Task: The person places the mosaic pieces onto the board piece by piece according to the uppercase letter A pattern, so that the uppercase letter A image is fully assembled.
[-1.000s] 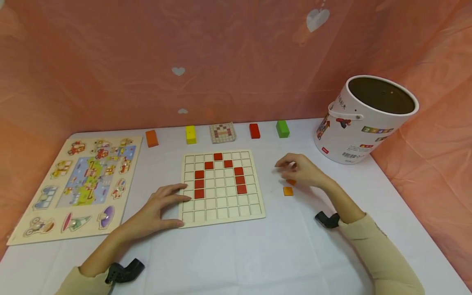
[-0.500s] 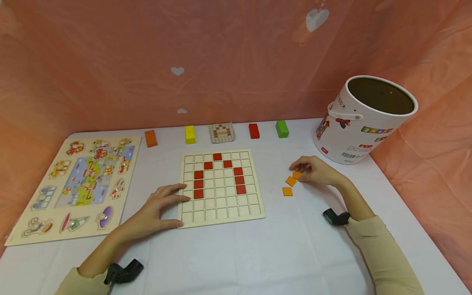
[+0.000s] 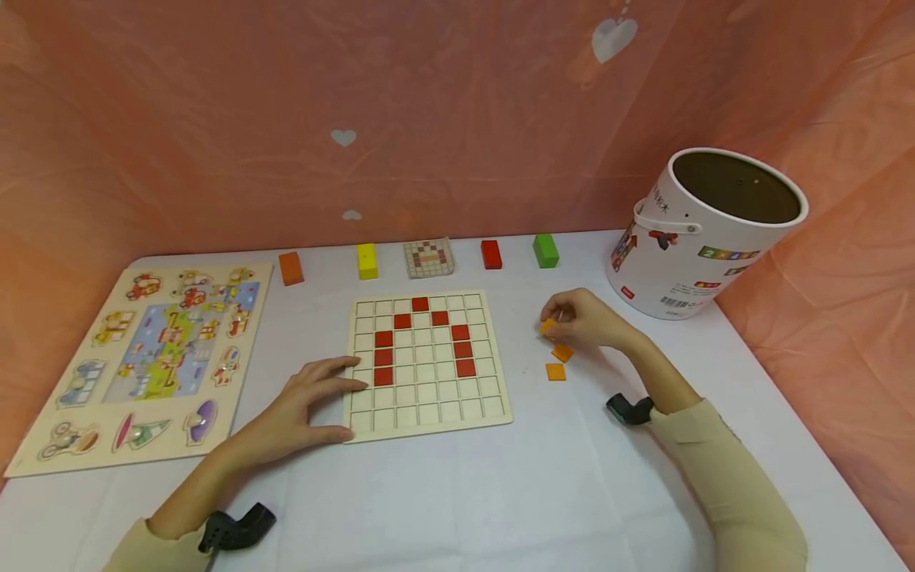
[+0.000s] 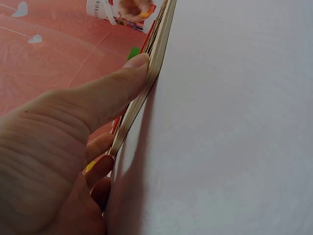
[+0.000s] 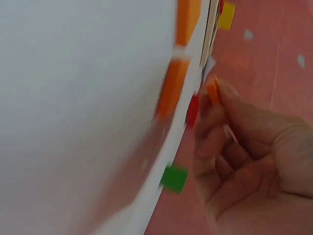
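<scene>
A wooden grid board (image 3: 429, 405) lies mid-table, with several red square tiles (image 3: 384, 357) set in an arch in its cells. My left hand (image 3: 293, 409) rests at the board's left edge, fingers spread; the left wrist view shows the thumb (image 4: 122, 81) against the board's side. To the right of the board, my right hand (image 3: 582, 318) pinches an orange square tile (image 5: 213, 92) between thumb and fingertips, raised off the cloth. Below that hand lie an orange tile (image 3: 561, 353) turned at an angle and another orange tile (image 3: 555, 372).
A picture puzzle board (image 3: 236, 429) lies at the left. Along the back stand an orange block (image 3: 291, 268), a yellow block (image 3: 368, 261), a pattern card (image 3: 429, 258), a red block (image 3: 491, 255) and a green block (image 3: 546, 251). A white bucket (image 3: 672, 274) stands at the back right.
My right hand moved right to an orange tile, took hold of it, then came back left with it. Two other orange tiles stay on the cloth. My left hand has kept its place.
</scene>
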